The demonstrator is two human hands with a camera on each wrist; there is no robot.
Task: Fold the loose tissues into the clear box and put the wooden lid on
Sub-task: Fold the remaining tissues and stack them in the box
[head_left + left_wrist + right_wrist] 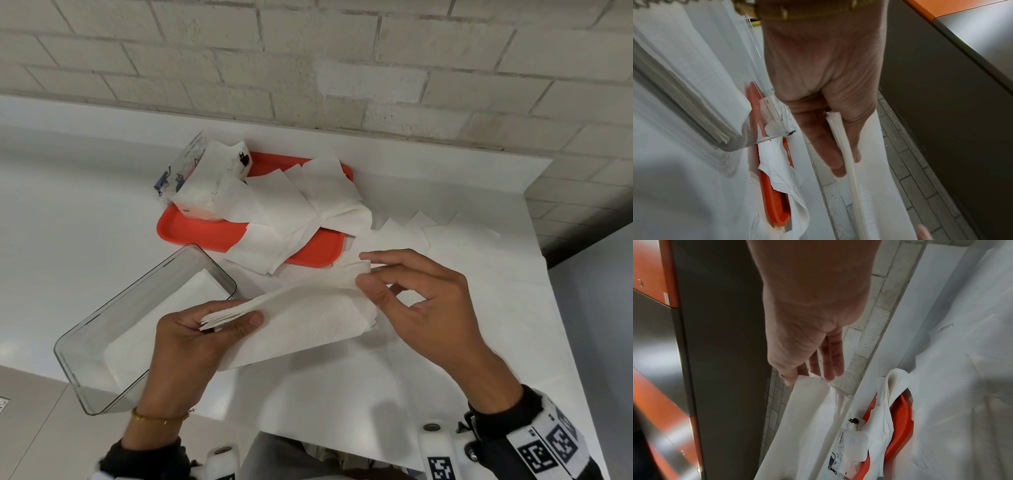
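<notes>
Tissues [301, 318], folded into a flat layered stack, were held above the white counter [85, 212] with the long axis running from the near left up to the far right, the fanned sheet edges facing left. The left hand [191, 346] pinched the near-left end, thumb on top and fingers beneath; from the left wrist camera the stack [846, 162] showed edge-on as a thin band between thumb and fingers. The right hand [421, 301] pinched the far-right corner between thumb and forefinger, the other fingers loosely spread; the right wrist view showed the same pinch on the tissue corner [813, 395].

Just left of the hands lay the clear box [102, 342], a long rounded rectangle of smooth transparent plastic, angled near-left to far-right, with a stack of folded tissues inside [694, 97]. Beyond it sat an orange tray [191, 229], smooth with rounded corners, bearing a soft printed tissue pack [205, 178] with cat drawings and a heap of loose tissues [301, 205] spilling over its near edge. More loose sheets [445, 236] lay flat on the counter to the right. A white brick wall [308, 61] stood behind.
</notes>
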